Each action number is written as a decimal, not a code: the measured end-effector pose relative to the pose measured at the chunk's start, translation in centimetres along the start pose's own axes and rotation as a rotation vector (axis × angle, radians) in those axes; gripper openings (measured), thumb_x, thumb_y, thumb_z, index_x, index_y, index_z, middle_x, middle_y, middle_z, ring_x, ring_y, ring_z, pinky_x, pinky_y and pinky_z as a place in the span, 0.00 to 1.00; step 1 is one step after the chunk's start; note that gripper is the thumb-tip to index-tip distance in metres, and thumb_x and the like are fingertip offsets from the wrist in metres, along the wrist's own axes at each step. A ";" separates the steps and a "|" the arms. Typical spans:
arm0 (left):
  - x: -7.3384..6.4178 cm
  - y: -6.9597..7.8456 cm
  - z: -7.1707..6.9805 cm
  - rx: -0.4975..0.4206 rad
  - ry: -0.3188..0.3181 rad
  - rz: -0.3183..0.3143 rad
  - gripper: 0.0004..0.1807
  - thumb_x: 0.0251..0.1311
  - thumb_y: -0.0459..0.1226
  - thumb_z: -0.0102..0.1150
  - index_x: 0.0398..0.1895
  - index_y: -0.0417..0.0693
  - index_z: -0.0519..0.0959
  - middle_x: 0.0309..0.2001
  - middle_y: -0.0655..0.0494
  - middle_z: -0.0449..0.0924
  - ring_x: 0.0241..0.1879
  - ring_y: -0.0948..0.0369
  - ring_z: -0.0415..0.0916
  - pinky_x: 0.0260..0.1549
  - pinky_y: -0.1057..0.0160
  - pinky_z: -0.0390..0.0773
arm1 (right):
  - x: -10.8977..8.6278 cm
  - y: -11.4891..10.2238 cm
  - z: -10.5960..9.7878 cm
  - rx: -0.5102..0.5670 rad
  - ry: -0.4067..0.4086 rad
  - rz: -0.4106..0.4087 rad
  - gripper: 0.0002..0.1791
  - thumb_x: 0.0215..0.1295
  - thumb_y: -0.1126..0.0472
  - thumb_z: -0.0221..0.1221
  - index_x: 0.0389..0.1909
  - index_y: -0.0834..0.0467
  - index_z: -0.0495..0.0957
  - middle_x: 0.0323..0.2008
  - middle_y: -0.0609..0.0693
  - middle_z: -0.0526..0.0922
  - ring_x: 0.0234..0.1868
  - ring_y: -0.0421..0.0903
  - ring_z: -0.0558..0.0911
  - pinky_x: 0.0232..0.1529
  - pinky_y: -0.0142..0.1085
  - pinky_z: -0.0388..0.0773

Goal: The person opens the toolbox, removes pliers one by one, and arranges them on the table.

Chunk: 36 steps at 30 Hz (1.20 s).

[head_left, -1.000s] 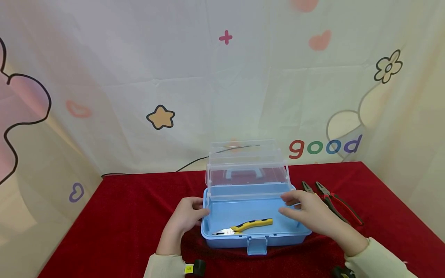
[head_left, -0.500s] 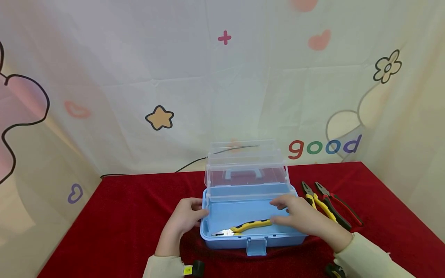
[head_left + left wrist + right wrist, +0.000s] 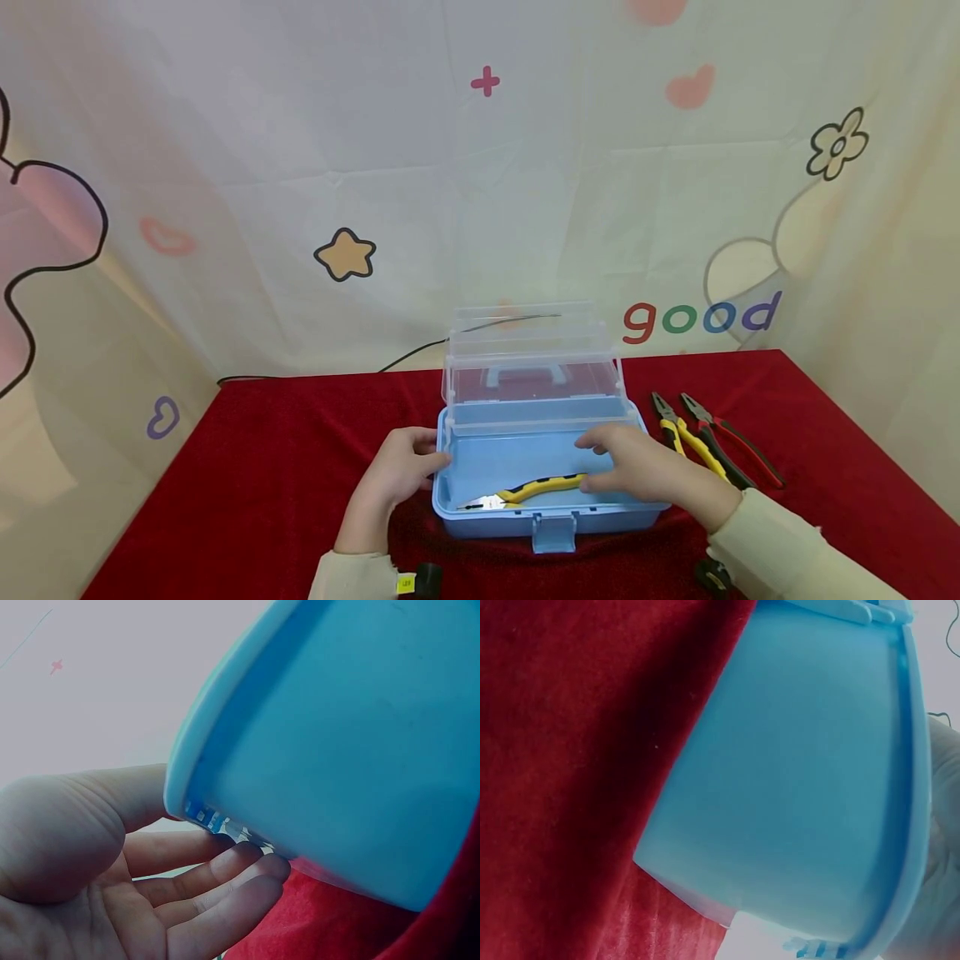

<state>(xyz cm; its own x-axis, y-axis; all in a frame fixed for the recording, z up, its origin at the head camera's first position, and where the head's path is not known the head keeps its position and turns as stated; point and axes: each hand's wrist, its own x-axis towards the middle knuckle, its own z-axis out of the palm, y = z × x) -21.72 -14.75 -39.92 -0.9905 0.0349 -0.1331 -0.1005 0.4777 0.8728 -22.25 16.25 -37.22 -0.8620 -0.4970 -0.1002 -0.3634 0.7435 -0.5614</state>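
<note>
A light blue toolbox (image 3: 510, 454) with its clear lid (image 3: 532, 346) tipped back sits in the middle of the head view. My left hand (image 3: 401, 467) grips its left end, thumb over the rim and fingers along the outer wall; in the left wrist view the fingertips reach that wall (image 3: 337, 750). Inside the toolbox, near the front, lie yellow-and-black pliers (image 3: 543, 486), silver nose to the left. Above the right part of the box hovers my right hand (image 3: 648, 471), fingers and thumb spread apart. Its thumb tip overlaps the handle end of these pliers.
Right of the toolbox lie yellow-handled pliers (image 3: 686, 433) and red-and-black pliers (image 3: 731, 442) on the red cloth (image 3: 300, 467). A blue latch (image 3: 553, 532) hangs from the box front. Behind stands a printed curtain (image 3: 480, 208).
My right hand has moved left, from the box's right edge to over its inside near the handle, uncovering the yellow-handled pliers on the cloth. The left hand stays put.
</note>
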 end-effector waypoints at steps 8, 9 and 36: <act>0.0 0.0 0.0 -0.005 -0.003 -0.002 0.25 0.56 0.34 0.63 0.58 0.35 0.72 0.44 0.43 0.80 0.32 0.59 0.81 0.33 0.56 0.85 | 0.7 0.1 0.5 -0.029 -0.052 0.010 0.29 0.50 0.53 0.70 0.52 0.61 0.77 0.50 0.55 0.80 0.50 0.54 0.78 0.50 0.51 0.78; 0.0 0.0 -0.1 -0.005 -0.002 -0.003 0.25 0.56 0.34 0.63 0.58 0.35 0.72 0.44 0.43 0.80 0.31 0.59 0.81 0.33 0.56 0.85 | 0.8 0.1 0.6 -0.032 -0.055 0.011 0.29 0.49 0.53 0.70 0.52 0.61 0.77 0.50 0.55 0.80 0.50 0.53 0.78 0.50 0.51 0.78; 0.0 0.0 -0.1 -0.009 -0.009 -0.002 0.25 0.56 0.35 0.63 0.58 0.35 0.72 0.44 0.43 0.80 0.32 0.59 0.80 0.33 0.56 0.85 | 2.3 0.2 1.9 -0.109 -0.187 -0.003 0.22 0.51 0.61 0.69 0.49 0.61 0.80 0.48 0.51 0.82 0.52 0.51 0.78 0.57 0.50 0.74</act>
<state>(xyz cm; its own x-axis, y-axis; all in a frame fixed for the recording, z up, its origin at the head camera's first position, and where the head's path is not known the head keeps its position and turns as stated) -21.77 -14.89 -39.89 -0.9894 0.0423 -0.1390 -0.1031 0.4696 0.8768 -23.63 14.46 -39.11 -0.7838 -0.5661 -0.2553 -0.4107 0.7810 -0.4705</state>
